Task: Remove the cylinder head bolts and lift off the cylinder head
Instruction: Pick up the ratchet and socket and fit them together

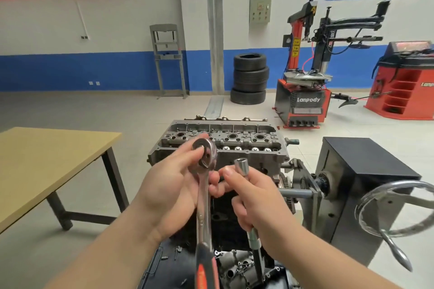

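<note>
Right now the cylinder head (220, 141) sits bolted on top of the engine, just past my 2 hands. My left hand (171, 185) grips 1 ratchet (204, 171) near its round top. My right hand (256, 197) is wrapped around 1 long socket bar (246, 185). I think I am joining these 2 tools; next the bar must push onto the ratchet. Behind, 4 tires (250, 77) are stacked.

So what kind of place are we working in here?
Most likely an auto repair training workshop: an engine with its cylinder head exposed sits on a stand, and behind it are a tyre changer, stacked tyres and a red wheel balancer.
</note>
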`<state>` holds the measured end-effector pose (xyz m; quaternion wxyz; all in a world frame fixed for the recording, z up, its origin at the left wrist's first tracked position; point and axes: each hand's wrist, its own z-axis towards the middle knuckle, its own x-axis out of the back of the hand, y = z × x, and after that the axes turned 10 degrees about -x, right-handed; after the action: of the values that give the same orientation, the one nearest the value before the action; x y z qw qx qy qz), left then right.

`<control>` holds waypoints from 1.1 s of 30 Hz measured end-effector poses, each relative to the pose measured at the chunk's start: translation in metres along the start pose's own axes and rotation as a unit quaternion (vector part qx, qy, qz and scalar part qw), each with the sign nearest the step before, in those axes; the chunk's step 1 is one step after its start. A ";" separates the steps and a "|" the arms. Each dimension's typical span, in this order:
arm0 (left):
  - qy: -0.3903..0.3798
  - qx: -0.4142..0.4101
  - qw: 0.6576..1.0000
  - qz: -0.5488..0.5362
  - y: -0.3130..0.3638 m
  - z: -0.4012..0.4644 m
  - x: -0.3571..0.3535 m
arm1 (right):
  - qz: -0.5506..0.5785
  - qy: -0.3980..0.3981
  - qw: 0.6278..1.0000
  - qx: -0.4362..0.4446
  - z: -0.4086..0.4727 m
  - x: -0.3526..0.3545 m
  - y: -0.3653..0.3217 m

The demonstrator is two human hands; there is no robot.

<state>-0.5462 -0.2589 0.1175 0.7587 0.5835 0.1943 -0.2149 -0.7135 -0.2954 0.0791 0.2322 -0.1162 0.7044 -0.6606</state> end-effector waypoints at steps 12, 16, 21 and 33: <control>0.067 -0.183 0.959 0.205 -0.027 0.002 -0.014 | -0.112 -0.021 0.993 0.031 -0.006 -0.012 0.033; 0.078 -0.174 0.947 0.258 -0.030 0.003 -0.012 | -0.129 -0.020 0.991 0.033 -0.005 -0.015 0.033; 0.057 -0.114 0.961 0.245 -0.029 0.008 0.002 | -0.077 -0.018 0.997 -0.019 -0.006 -0.021 0.035; 0.098 -0.095 0.973 0.188 -0.041 0.004 0.016 | -0.193 0.030 0.981 0.006 -0.010 -0.022 0.036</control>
<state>-0.5555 -0.2735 0.0774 0.8150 0.5526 0.1740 0.0088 -0.6937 -0.2725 0.0473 0.0799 -0.2286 0.6713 -0.7005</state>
